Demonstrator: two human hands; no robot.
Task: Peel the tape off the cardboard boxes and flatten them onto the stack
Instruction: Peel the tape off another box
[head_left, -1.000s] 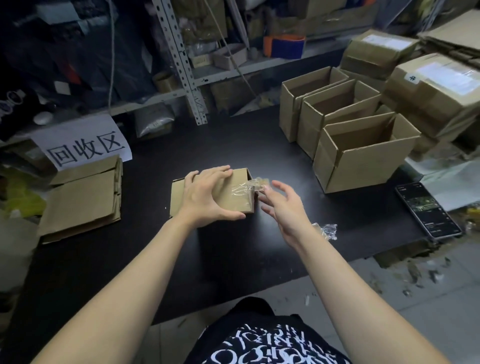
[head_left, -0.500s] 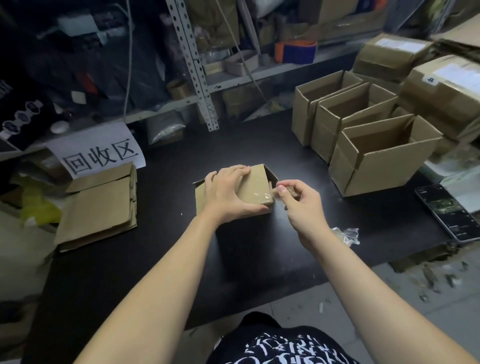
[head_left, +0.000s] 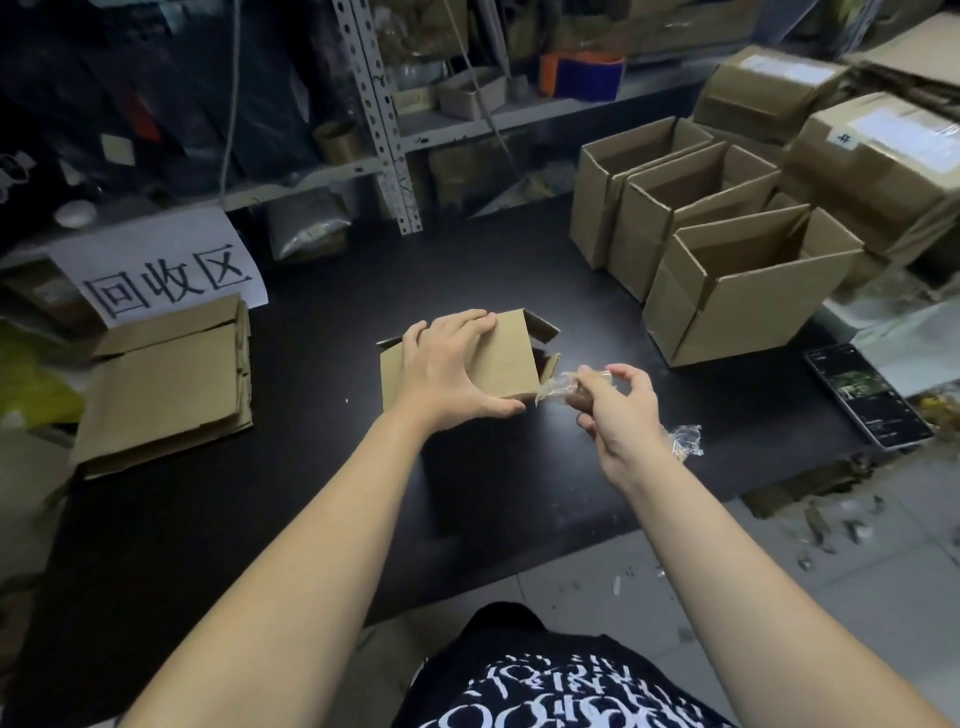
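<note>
Currently you have one small box (head_left: 511, 358) in front of you on the black table (head_left: 311, 467), and every other place here is given from that box. Your left hand (head_left: 447, 364) grips it from above, fingers spread over the top panel and thumb curled against the near edge. Just right of the box, your right hand (head_left: 621, 410) pinches one strip of tape (head_left: 553, 388), which runs from your fingers to the box's near right corner.

Left of the box, well apart, lies one stack (head_left: 166, 384) of flattened cardboard; how many sheets it holds cannot be counted. Behind that stack leans one paper sign (head_left: 166, 265). To the far right of the box stand three open boxes (head_left: 737, 317), packed side by side. Past them sit at least two sealed boxes (head_left: 883, 166), the outer one cut off by the frame. One phone (head_left: 867, 397) lies right of the box near the table edge, and one wad of tape (head_left: 685, 441) lies on the near right, beside your wrist.

The strip is clear and blurred, so exactly where it meets the cardboard is hard to make out. Your left hand hides the box's left part.
</note>
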